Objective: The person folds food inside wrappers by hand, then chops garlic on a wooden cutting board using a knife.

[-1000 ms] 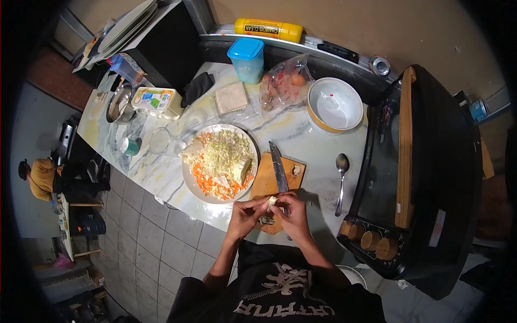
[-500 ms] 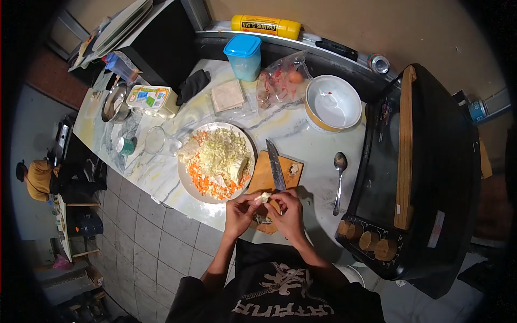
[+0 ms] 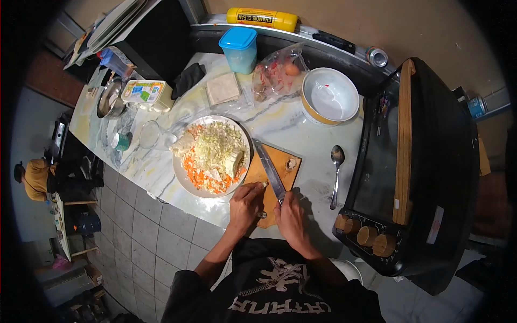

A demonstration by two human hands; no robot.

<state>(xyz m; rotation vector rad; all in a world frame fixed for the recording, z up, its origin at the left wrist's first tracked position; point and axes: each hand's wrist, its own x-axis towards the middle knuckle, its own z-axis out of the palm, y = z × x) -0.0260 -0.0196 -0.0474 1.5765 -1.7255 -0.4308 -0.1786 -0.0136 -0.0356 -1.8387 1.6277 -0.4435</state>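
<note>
My left hand (image 3: 245, 209) is closed at the near left of the wooden cutting board (image 3: 258, 180). A small pale piece, apparently a garlic clove (image 3: 264, 184), shows at its fingertips. My right hand (image 3: 291, 216) is wrapped round the handle of a knife (image 3: 270, 171), whose blade slants across the board toward the far left. Some peel-like scraps (image 3: 262, 215) lie by my left hand, and a brownish-white bit (image 3: 292, 163) sits at the board's far right corner. Left of the board, a plate (image 3: 179, 180) carries shredded cabbage (image 3: 218, 142) and chopped carrot (image 3: 195, 169).
A spoon (image 3: 336, 175) and a toaster oven (image 3: 425, 177) stand to the right. Behind are a bowl (image 3: 331, 97), a plastic bag with an egg (image 3: 277, 72), a blue-lidded container (image 3: 238, 51) and a tub (image 3: 146, 96). Another person (image 3: 36, 179) is far left.
Both hands were together on the pale piece. My right hand has moved down and taken the knife's handle; the left now keeps the piece, lower over the board. The view shifted slightly.
</note>
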